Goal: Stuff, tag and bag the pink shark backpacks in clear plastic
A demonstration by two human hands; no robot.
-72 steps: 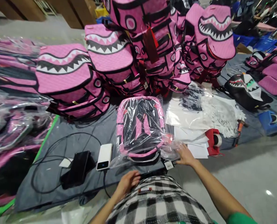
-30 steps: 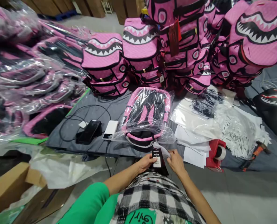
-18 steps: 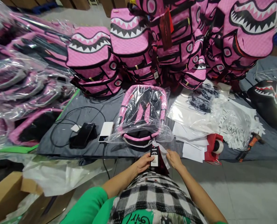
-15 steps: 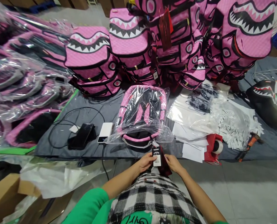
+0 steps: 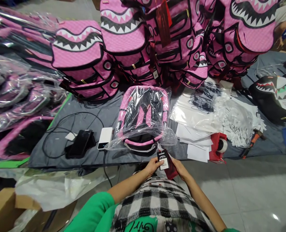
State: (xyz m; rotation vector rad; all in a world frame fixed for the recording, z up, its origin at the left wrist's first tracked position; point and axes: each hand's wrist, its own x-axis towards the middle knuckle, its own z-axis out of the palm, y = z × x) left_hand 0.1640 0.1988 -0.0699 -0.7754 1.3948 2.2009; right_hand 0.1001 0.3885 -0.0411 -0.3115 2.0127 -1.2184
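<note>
Left hand [image 5: 152,166] and right hand [image 5: 180,169] hold tags at the near edge of a grey table [image 5: 57,158].
The left pinches a black tag [image 5: 160,156]; the right grips a dark red tag [image 5: 171,170] (its fingertips are partly hidden). Just beyond, a pink and black backpack [image 5: 144,117] lies on the table in clear plastic [image 5: 171,139], between a white power bank [image 5: 106,138] and some white papers [image 5: 198,152].
</note>
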